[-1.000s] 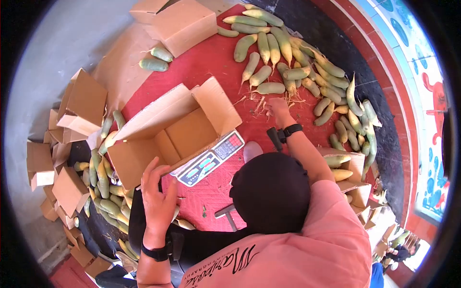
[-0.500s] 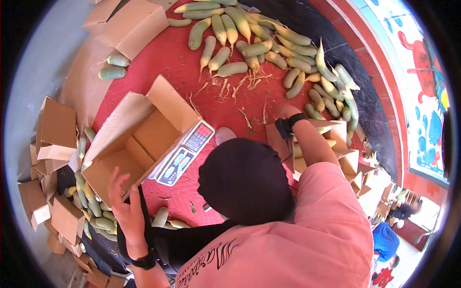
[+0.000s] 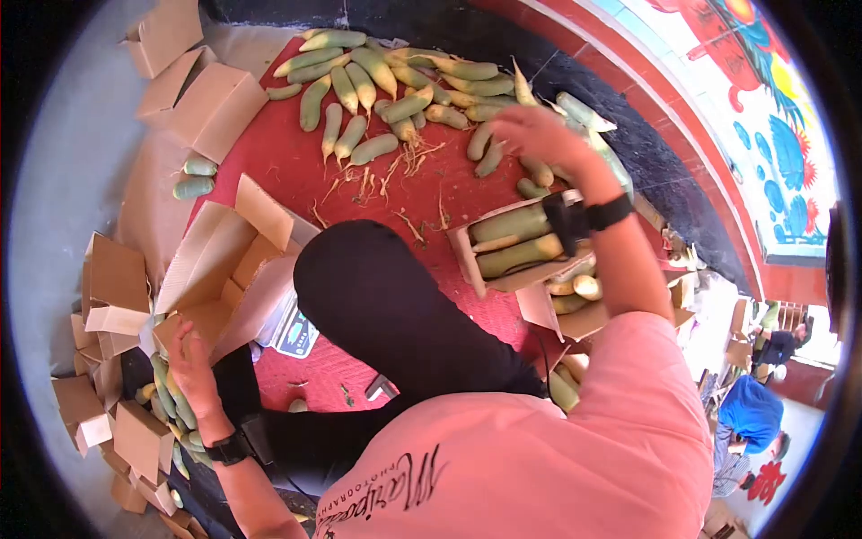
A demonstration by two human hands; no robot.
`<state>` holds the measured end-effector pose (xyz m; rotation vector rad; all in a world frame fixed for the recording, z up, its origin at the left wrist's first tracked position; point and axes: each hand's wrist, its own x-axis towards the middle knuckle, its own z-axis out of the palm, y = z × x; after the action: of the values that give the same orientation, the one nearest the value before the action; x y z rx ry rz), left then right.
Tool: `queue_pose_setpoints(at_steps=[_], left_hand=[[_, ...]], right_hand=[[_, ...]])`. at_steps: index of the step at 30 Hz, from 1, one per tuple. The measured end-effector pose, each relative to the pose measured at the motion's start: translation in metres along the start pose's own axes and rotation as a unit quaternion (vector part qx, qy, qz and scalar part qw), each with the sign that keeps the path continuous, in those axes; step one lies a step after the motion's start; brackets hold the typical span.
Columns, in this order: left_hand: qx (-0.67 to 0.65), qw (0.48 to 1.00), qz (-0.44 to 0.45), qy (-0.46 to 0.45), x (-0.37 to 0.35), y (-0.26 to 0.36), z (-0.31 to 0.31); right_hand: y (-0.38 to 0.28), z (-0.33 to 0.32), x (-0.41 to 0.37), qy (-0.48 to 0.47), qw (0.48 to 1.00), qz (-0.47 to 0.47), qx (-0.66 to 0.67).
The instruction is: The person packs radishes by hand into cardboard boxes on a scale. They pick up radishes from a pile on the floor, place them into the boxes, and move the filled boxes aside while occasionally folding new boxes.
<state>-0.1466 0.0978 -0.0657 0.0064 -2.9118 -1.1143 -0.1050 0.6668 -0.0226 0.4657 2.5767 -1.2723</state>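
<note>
My left hand (image 3: 193, 366) has its fingers spread at the near edge of an open cardboard box (image 3: 202, 256) that contains no radishes I can see. A digital scale (image 3: 294, 337) shows beside that box, partly hidden by my knee. My right hand (image 3: 548, 144) is raised over the right end of a heap of green radishes (image 3: 359, 85). Its fingers stretch to the left, slightly blurred, and I see nothing in them. Below my right wrist stands a cardboard box (image 3: 467, 256) holding large green radishes (image 3: 516, 256).
More boxes with radishes (image 3: 575, 319) stand on the right. Opened cartons (image 3: 117, 278) line the left side. Cut root ends (image 3: 417, 162) litter the red mat (image 3: 269, 153). People (image 3: 752, 413) are in the background at right.
My right hand has moved from the box on the right up to the radish heap. My knee now covers more of the scale. The whole view has shifted.
</note>
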Motion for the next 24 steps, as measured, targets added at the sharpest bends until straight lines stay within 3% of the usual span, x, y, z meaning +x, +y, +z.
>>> queue_pose_setpoints(at_steps=[4, 7, 9, 10, 11, 12, 14, 16, 18, 21, 24], left_hand=[[0.003, 1.0, 0.01, 0.004, -0.012, 0.007, -0.032], [0.121, 0.987, 0.089, 0.056, -0.033, 0.012, -0.056], [0.172, 0.979, 0.088, 0.07, -0.045, 0.004, -0.066], [0.22, 0.968, 0.085, 0.086, -0.049, 0.002, -0.07], [0.222, 0.967, 0.087, 0.086, -0.052, -0.001, -0.071], [0.249, 0.962, 0.069, 0.085, -0.055, -0.004, -0.071], [0.28, 0.955, 0.045, 0.084, -0.058, -0.006, -0.069], [0.276, 0.959, 0.0, 0.059, -0.061, -0.005, -0.065], [0.286, 0.957, -0.02, 0.04, -0.064, -0.006, -0.063], [0.255, 0.965, -0.059, 0.011, -0.057, -0.006, -0.059], [0.222, 0.969, -0.105, -0.015, -0.049, -0.013, -0.062]], right_hand=[[0.019, -0.121, -0.051, 0.148, 0.984, 0.009, -0.1], [0.053, -0.198, -0.068, 0.207, 0.973, 0.026, -0.097], [0.097, -0.236, -0.058, 0.273, 0.953, 0.112, -0.074], [0.132, -0.249, -0.051, 0.273, 0.953, 0.116, -0.07], [0.176, -0.257, -0.039, 0.22, 0.964, 0.148, 0.018], [0.213, -0.251, -0.021, 0.161, 0.965, 0.178, 0.106], [0.256, -0.203, 0.005, 0.17, 0.94, 0.291, -0.047], [0.325, -0.158, 0.02, 0.171, 0.898, 0.194, -0.355], [0.381, -0.127, 0.033, 0.168, 0.888, 0.222, -0.367], [0.395, -0.107, 0.039, 0.143, 0.892, 0.314, -0.292], [0.424, -0.112, 0.044, 0.126, 0.876, 0.349, -0.307]])
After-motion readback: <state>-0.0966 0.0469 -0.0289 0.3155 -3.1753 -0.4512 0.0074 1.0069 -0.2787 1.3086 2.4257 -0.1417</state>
